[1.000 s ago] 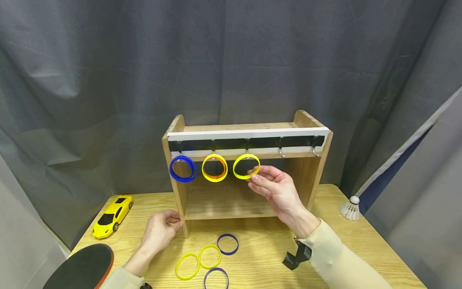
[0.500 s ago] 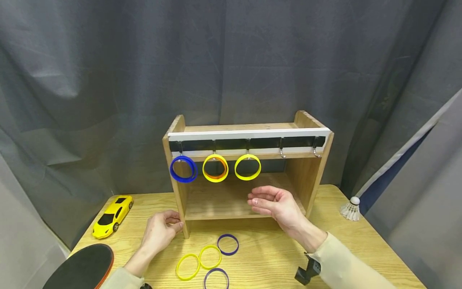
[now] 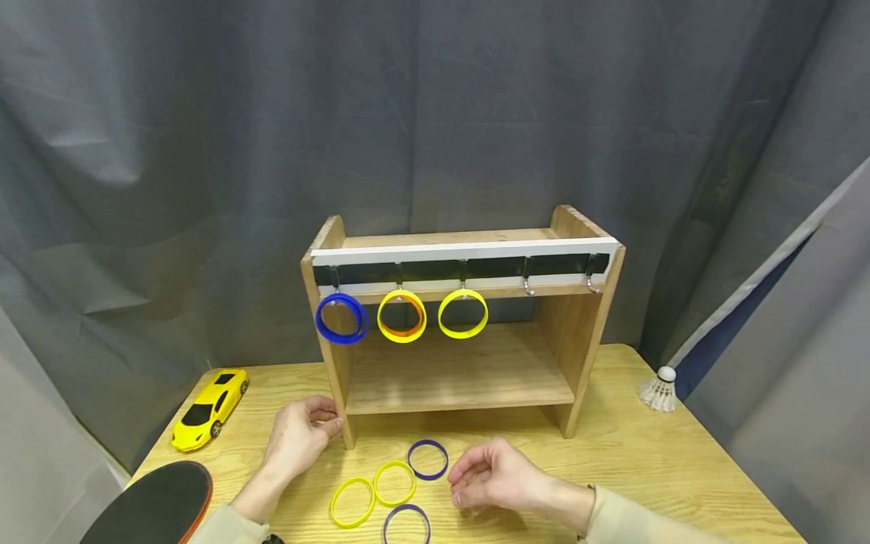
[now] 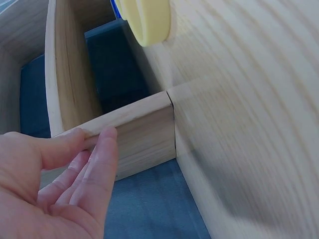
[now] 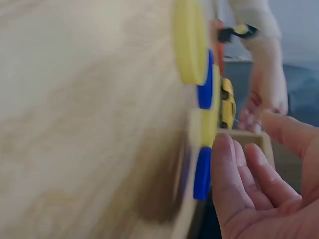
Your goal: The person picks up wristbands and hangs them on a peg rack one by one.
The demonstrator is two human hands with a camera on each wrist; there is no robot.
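Observation:
My left hand pinches the front edge of the small wooden shelf's left side panel between thumb and fingers. Low over the table, my right hand has loosely bent fingers and holds nothing; its fingertips are just right of a dark blue ring. Two yellow rings and another dark blue ring lie close by. From the hook strip hang blue rings at the left, a yellow ring with an orange one beside it, and a single yellow ring at the middle hook.
On the rack's right, two hooks carry no ring. A yellow toy car and a round black paddle with a red edge are at the left. A shuttlecock stands by the table's right edge, with grey curtains behind.
My right hand has let go of the yellow ring, which hangs from the middle hook, and has come down to the table beside the dark blue ring. The left hand keeps its place.

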